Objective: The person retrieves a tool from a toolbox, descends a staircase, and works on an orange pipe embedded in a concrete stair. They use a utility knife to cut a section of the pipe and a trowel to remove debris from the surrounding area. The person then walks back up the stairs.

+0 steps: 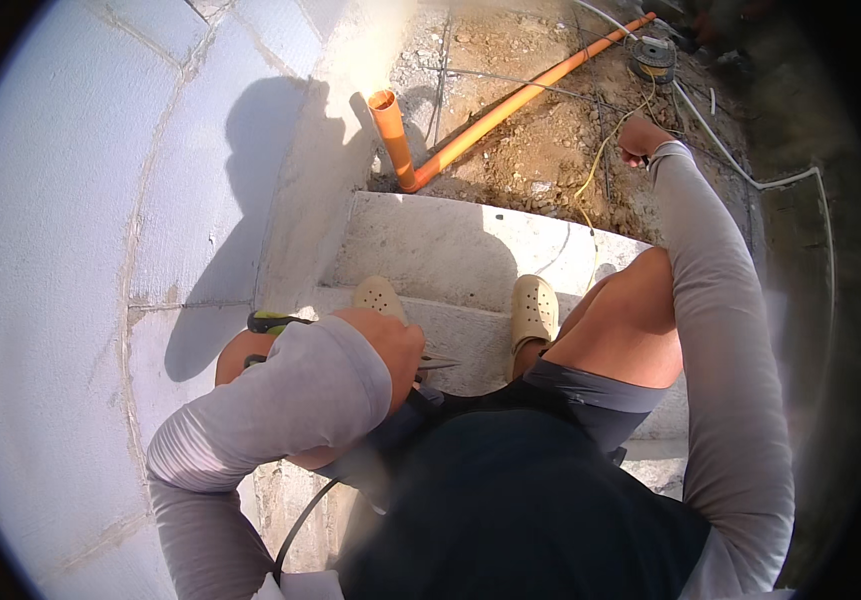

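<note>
My left hand (391, 343) is closed around a two-handled hand tool (276, 322) in front of my left thigh. Its green-and-black handles stick out on the left, and its narrow metal tips point right past my knuckles; whether it is pliers or scissors I cannot tell. My right arm reaches far forward, and my right hand (638, 141) has its fingers curled over the rough ground. A thin yellow cord (591, 180) runs right beside that hand and hangs down over the concrete step. What the curled fingers hold, if anything, is hidden.
An orange pipe (520, 98) slants across the soil, with a short upright branch (391, 135) at its near end. Rebar rods cross the dirt. A dark spool (653, 62) and a white conduit (720, 150) lie far right. Concrete steps (430, 240) adjoin a pale block wall (60, 230).
</note>
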### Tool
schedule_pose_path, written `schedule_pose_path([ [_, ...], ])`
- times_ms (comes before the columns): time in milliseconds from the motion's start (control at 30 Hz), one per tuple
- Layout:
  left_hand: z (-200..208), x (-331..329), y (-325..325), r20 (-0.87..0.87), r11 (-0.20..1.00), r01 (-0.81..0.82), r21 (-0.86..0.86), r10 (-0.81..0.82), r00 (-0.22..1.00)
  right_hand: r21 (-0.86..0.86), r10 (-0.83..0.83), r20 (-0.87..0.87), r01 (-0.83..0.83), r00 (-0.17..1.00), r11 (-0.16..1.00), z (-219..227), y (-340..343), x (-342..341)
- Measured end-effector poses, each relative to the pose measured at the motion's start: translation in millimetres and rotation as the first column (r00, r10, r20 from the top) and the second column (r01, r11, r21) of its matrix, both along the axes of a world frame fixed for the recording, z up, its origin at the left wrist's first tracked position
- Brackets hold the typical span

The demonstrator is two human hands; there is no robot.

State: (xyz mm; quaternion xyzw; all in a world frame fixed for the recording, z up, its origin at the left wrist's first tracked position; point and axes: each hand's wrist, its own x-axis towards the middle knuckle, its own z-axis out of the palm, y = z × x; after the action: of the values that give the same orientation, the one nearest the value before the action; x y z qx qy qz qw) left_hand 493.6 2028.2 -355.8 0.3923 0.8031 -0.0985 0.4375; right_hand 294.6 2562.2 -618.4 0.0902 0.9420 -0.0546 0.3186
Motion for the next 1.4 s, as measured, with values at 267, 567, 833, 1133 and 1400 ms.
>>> schedule_pose_path([
  [267, 85, 69, 58, -0.193, 0.96, 0.232, 0.157, -0.2, 0.961, 0.038, -0.153, 0.083, 0.15, 0.985, 0.988, 60, -21, 31],
  [567, 52, 18, 51, 0.015, 0.995, 0.093, -0.036, -0.093, 0.996, -0.311, -0.306, 0.05, 0.306, 0.951, 0.9, 82, -57, 68],
  [833, -97, -104, -40, 0.107, 0.972, 0.019, -0.235, 0.006, 0.994, -0.211, -0.318, 0.055, 0.322, 0.947, 0.923, 75, -13, 72],
  [1133, -121, -117, -42, 0.186, 0.968, -0.053, -0.247, 0.101, 0.977, -0.225, -0.415, 0.055, 0.416, 0.908, 0.881, 55, 9, 78],
  [1400, -85, -100, -49, 0.227, 0.981, -0.072, -0.181, 0.113, 0.967, -0.168, -0.218, -0.077, 0.203, 0.973, 0.965, 66, 15, 73],
])
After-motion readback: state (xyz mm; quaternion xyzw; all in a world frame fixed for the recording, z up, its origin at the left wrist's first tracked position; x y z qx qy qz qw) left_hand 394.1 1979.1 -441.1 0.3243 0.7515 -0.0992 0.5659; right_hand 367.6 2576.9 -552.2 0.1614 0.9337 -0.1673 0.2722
